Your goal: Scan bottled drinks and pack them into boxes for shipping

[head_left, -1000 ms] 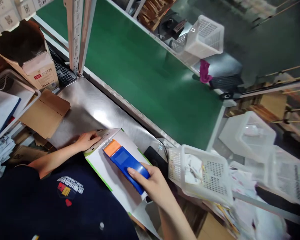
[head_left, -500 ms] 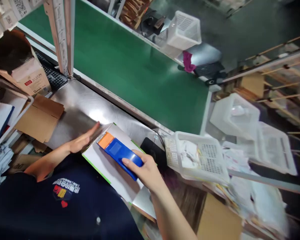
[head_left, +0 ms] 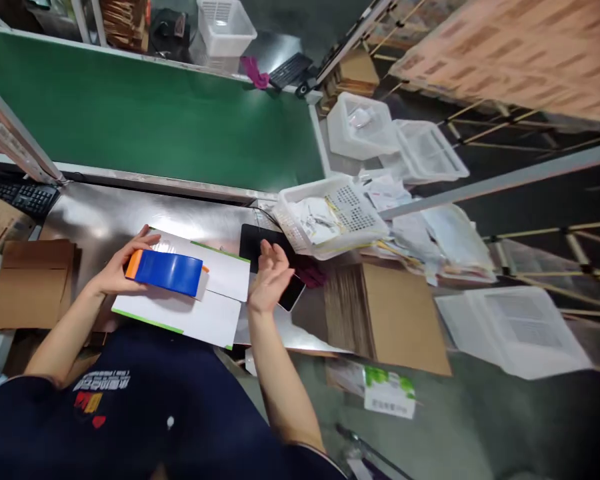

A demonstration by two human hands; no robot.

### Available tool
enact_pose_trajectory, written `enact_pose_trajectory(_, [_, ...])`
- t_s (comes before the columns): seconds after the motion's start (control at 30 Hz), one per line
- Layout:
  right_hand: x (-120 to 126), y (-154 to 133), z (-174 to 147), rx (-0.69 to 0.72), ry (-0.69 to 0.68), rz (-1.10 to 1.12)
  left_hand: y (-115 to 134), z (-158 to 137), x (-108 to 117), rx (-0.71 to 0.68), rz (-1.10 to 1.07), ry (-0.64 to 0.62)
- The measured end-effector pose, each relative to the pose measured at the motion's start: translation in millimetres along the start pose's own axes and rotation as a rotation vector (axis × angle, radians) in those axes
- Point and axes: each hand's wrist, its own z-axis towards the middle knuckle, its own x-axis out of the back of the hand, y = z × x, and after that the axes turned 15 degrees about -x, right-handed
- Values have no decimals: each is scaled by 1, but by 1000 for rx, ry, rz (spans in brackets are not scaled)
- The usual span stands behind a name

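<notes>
site: packing station, in a warehouse or workshop. evidence: stainless-steel worktable (head_left: 107,208) running alongside a green conveyor belt (head_left: 155,127); tape dispenser (head_left: 173,270) over a white, green-edged carton (head_left: 205,325), near side; flattened brown cardboard (head_left: 405,320) stacked at right; perforated white plastic basket (head_left: 354,205) beside the belt's right end; computer keyboard (head_left: 33,199) at left, second keyboard (head_left: 291,70) beyond the belt; tubular racking (head_left: 501,258) at right; grey floor (head_left: 460,413).

blue-and-orange tool (head_left: 169,272), white green-edged carton (head_left: 210,319), green belt (head_left: 155,120)
</notes>
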Motion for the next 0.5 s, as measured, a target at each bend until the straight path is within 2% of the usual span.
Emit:
enact_pose_trajectory(0.13, [-17,18,-8,-3,-164,-64,1,0,0,-34,22,28])
enact_pose_trajectory(0.33, [-8,11,-8,144,-257,-674,5,-1,-3,-24,125,10])
enact_pose_trajectory(0.4, [-4,11,-4,133,-287,-719,9,0,-2,-4,164,-21])
enact_pose_trajectory(0.5, [1,11,7,-17,-383,-598,12,3,1,41,234,-59])
